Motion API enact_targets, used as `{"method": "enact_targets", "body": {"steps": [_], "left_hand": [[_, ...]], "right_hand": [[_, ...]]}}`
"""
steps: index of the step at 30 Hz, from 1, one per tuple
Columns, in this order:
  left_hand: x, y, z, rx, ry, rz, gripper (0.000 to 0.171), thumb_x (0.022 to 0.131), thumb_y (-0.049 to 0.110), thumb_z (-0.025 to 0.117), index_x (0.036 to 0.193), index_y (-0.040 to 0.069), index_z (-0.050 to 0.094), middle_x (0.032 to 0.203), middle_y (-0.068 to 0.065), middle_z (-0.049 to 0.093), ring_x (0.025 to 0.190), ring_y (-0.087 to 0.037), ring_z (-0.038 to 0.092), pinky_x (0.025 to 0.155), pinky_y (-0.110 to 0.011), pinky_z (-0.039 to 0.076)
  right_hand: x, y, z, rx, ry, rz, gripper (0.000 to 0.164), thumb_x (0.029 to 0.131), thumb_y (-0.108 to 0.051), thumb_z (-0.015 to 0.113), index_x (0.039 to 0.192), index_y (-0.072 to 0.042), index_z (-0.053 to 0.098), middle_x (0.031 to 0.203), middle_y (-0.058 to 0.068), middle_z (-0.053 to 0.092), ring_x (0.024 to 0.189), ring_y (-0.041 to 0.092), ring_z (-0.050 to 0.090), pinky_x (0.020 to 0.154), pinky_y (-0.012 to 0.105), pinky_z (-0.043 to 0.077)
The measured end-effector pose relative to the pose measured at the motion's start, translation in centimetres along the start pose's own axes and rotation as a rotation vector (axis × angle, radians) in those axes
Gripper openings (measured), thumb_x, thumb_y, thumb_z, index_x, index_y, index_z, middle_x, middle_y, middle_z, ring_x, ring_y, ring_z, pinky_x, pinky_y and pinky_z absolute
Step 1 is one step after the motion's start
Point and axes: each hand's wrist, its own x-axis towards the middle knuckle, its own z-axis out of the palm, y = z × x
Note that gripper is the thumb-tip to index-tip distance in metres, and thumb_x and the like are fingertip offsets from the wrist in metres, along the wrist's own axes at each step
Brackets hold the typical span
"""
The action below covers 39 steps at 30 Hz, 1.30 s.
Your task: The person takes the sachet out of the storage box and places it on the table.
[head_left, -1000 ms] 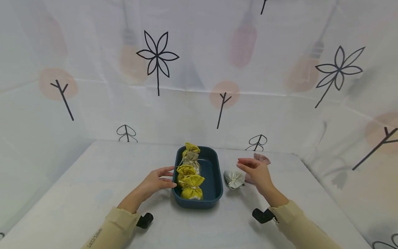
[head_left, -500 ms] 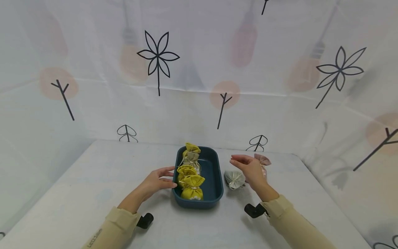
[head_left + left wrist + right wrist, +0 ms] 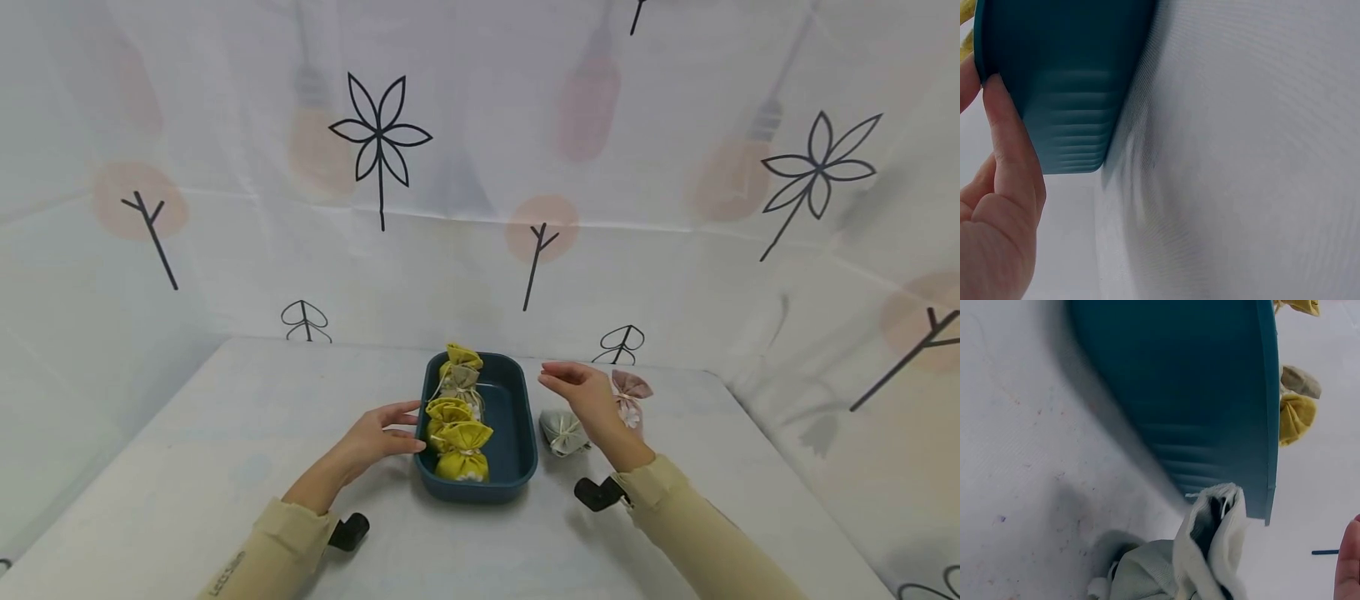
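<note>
A dark teal tray (image 3: 517, 417) with raised walls stands on the white table. Along its left side lie several drawstring pouches: yellow ones (image 3: 465, 442) and a beige one (image 3: 461, 380). My left hand (image 3: 366, 439) touches the tray's left wall and rim with extended fingers; the left wrist view shows a fingertip just under the rim. My right hand (image 3: 592, 404) hovers right of the tray, thumb and fingers close together, nothing visible between them. Below it sits a pale grey-green pouch (image 3: 562, 432), its open mouth seen in the right wrist view. A pink pouch (image 3: 630, 392) stands behind, partly hidden.
The white table (image 3: 247, 433) carries the tray centrally, with bare surface on both sides. A printed white cloth (image 3: 465, 167) hangs behind and around it. A black wrist camera (image 3: 597, 494) sticks out below my right sleeve.
My right hand has moved left and slightly away from me, toward the tray, uncovering more of the pink pouch. The left hand, tray and pouches have stayed put.
</note>
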Motion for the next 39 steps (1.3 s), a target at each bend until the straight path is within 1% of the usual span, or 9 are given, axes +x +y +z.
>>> {"method": "enact_targets", "body": {"steps": [7, 14, 21, 26, 34, 39], "left_hand": [[0.1, -0.1, -0.1, -0.018, 0.011, -0.008, 0.071, 0.074, 0.016, 0.08, 0.137, 0.016, 0.047, 0.123, -0.008, 0.054, 0.103, -0.022, 0.056, 0.083, -0.038, 0.05], [0.1, 0.0, -0.1, -0.01, 0.015, -0.01, 0.071, 0.074, 0.016, 0.08, 0.137, 0.017, 0.047, 0.123, -0.007, 0.054, 0.104, -0.021, 0.056, 0.084, -0.038, 0.05], [0.1, -0.1, -0.1, -0.007, 0.022, -0.016, 0.071, 0.074, 0.016, 0.08, 0.137, 0.016, 0.048, 0.122, -0.007, 0.054, 0.103, -0.021, 0.057, 0.083, -0.038, 0.05], [0.2, -0.2, 0.0, -0.006, 0.027, -0.02, 0.071, 0.073, 0.017, 0.08, 0.137, 0.017, 0.048, 0.121, -0.007, 0.055, 0.102, -0.021, 0.057, 0.084, -0.038, 0.05], [0.0, -0.2, 0.0, 0.002, 0.006, -0.006, 0.071, 0.075, 0.017, 0.079, 0.138, 0.015, 0.047, 0.122, -0.01, 0.054, 0.107, -0.024, 0.055, 0.084, -0.039, 0.05], [0.0, -0.1, 0.0, -0.01, -0.006, -0.001, 0.072, 0.076, 0.018, 0.079, 0.139, 0.014, 0.045, 0.124, -0.012, 0.052, 0.108, -0.025, 0.054, 0.085, -0.038, 0.05]], "right_hand": [[0.4, -0.5, 0.6, 0.018, -0.025, -0.004, 0.032, 0.085, -0.019, 0.069, 0.113, -0.002, 0.065, 0.109, 0.01, 0.064, 0.102, 0.022, 0.057, 0.093, 0.039, 0.044], [0.8, -0.7, 0.9, 0.041, -0.023, 0.013, 0.033, 0.084, -0.02, 0.071, 0.112, -0.002, 0.065, 0.111, 0.01, 0.064, 0.105, 0.023, 0.055, 0.095, 0.04, 0.042], [1.2, -1.3, 1.4, 0.047, -0.019, -0.008, 0.031, 0.084, -0.018, 0.071, 0.11, -0.002, 0.066, 0.109, 0.01, 0.065, 0.104, 0.022, 0.056, 0.094, 0.039, 0.043], [1.6, -1.7, 1.9, 0.049, -0.016, -0.005, 0.029, 0.085, -0.017, 0.07, 0.11, -0.002, 0.066, 0.108, 0.009, 0.065, 0.104, 0.022, 0.056, 0.095, 0.039, 0.042], [2.2, -2.1, 2.7, 0.061, -0.038, -0.021, 0.031, 0.084, -0.018, 0.071, 0.11, -0.001, 0.066, 0.107, 0.011, 0.065, 0.106, 0.023, 0.056, 0.098, 0.041, 0.04], [3.0, -2.5, 3.2, 0.058, -0.049, -0.042, 0.031, 0.084, -0.017, 0.071, 0.109, 0.0, 0.066, 0.107, 0.011, 0.065, 0.105, 0.022, 0.056, 0.096, 0.039, 0.041]]}}
